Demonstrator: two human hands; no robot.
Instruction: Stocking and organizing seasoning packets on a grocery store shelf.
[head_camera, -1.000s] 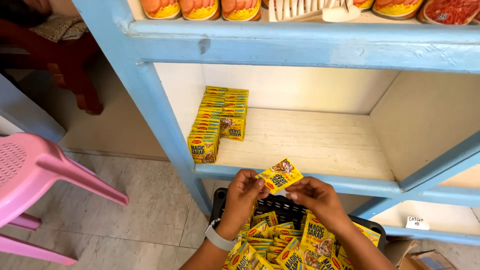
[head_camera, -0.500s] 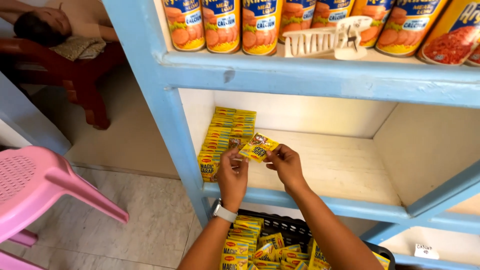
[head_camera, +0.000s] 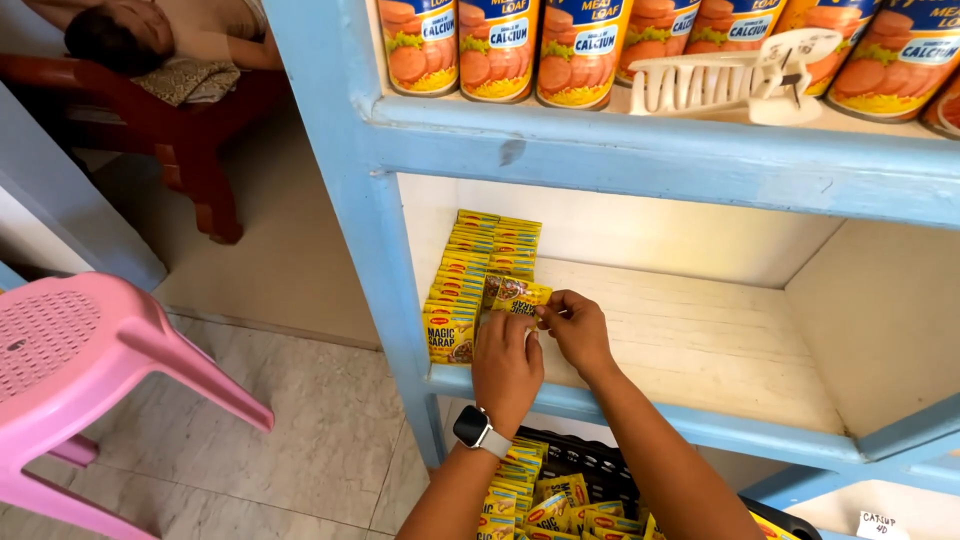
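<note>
left hand (head_camera: 506, 368) + right hand (head_camera: 574, 328) — each grip pinching one yellow sachet (head_camera: 519, 297) | just beside stacked rows of sachets (head_camera: 478, 270)

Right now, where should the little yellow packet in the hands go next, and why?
Probably down into the second row: both hands, left hand and right hand, hold the small yellow foil sachet just beside the upright rows of matching yellow sachets on the white wooden shelf.

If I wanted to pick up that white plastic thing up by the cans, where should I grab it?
Probably by the round end on the right of the white plastic rack, coming from the front. That end sticks out past the edge of the blue shelf, clear of the cans behind. The slotted left part lies close against the cans, so fingers would fit less easily there.
</note>
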